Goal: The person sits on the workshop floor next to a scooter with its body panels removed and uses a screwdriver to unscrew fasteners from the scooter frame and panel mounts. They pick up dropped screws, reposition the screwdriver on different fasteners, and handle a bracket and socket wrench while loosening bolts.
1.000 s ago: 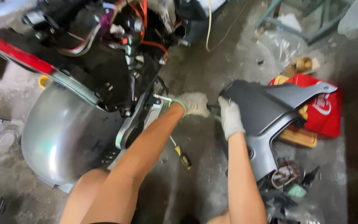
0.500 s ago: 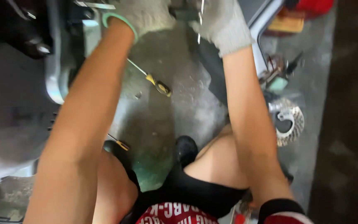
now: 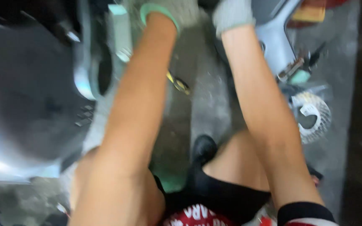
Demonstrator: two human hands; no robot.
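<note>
We crouch over the concrete floor (image 3: 214, 113) beside a scooter, and both our gloved hands are stretched forward to the very top of the view, where the frame cuts them off. Our left hand (image 3: 170, 12), in a grey knit glove with a green cuff, reaches up between the scooter's silver-grey body (image 3: 26, 104) and the loose grey fairing panel (image 3: 275, 37); our right hand (image 3: 232, 13), in the same kind of glove, lies against the near edge of that panel. We cannot tell how far either hand is closed or what exactly it grips, since the fingers lie out of view and the picture is blurred by motion.

The panel lies on the floor to our right, apart from the scooter, so we judge the stripping-down to be well under way: at least this one cover is off the machine. The scooter's rear body shell on our left looks still in place. A screwdriver with a yellow handle (image 3: 180, 83) lies on the floor just behind our left forearm, touched by neither hand. Further right, past the panel, a perforated metal disc (image 3: 315, 115) and some small parts (image 3: 294, 71) lie spread about, which we take for pieces already removed, though the blur keeps us from naming them surely. How much remains fastened on the scooter we cannot see from this angle.
</note>
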